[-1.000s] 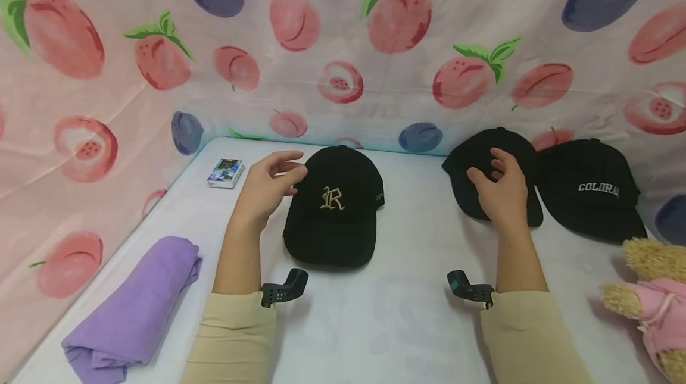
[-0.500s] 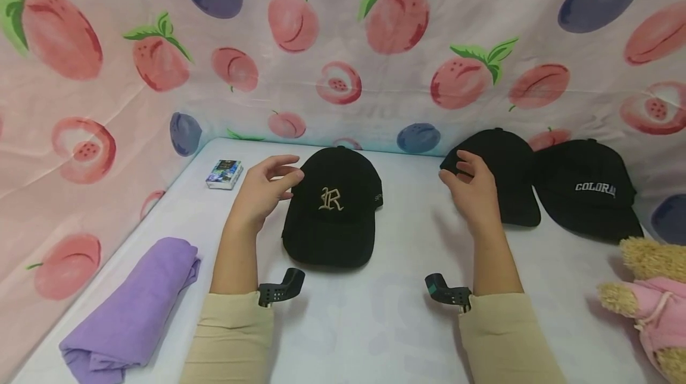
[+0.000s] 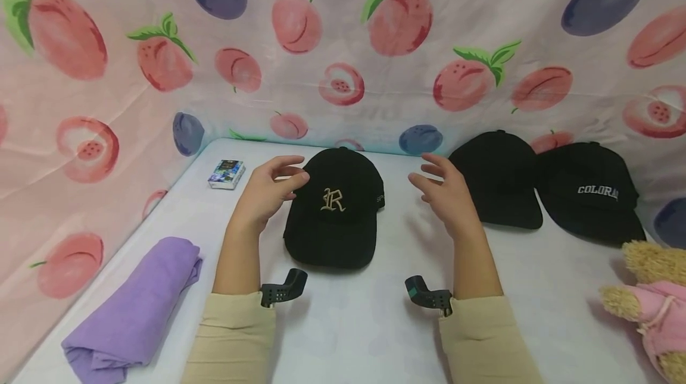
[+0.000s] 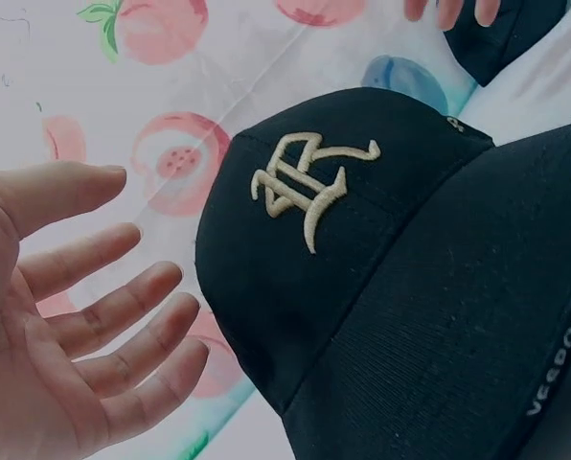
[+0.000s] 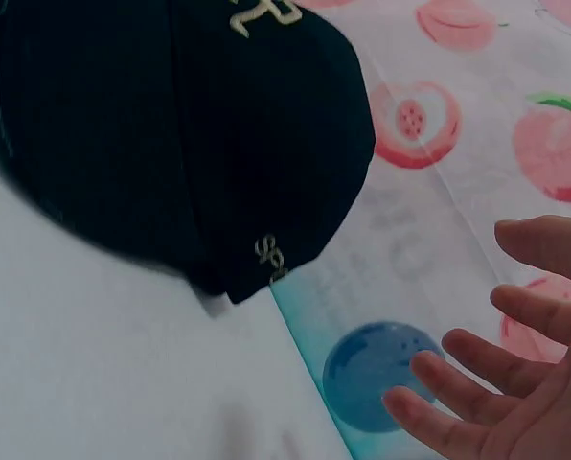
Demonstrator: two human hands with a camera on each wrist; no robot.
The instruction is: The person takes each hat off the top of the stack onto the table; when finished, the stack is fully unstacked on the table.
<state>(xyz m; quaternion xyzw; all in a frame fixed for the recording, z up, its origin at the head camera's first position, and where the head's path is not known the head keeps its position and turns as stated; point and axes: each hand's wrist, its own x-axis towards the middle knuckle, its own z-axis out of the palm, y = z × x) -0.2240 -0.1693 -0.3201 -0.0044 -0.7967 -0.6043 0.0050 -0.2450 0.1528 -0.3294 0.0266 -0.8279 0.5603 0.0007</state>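
Note:
A black baseball cap (image 3: 333,223) with a gold embroidered R sits in the middle of the white surface, brim toward me. My left hand (image 3: 270,192) hovers at the cap's left side, its fingers relaxed and holding nothing. In the left wrist view, that hand (image 4: 94,326) is spread apart from the crown. My right hand (image 3: 443,196) is in the air to the right of the cap, between it and a plain black cap (image 3: 504,181). The right wrist view shows the hand (image 5: 515,364) with loose, separate fingers and nothing in them.
A second lettered black cap (image 3: 589,193) stands at the far right, overlapping the plain one. A plush toy in pink (image 3: 656,312) lies at the right edge. To the left are a folded purple cloth (image 3: 136,309) and a small box (image 3: 227,174). Fruit-patterned fabric (image 3: 343,27) hangs behind.
My right hand has moved left, from in front of the plain black cap toward the cap with the R. The left hand has stayed nearly still, and the caps have not moved.

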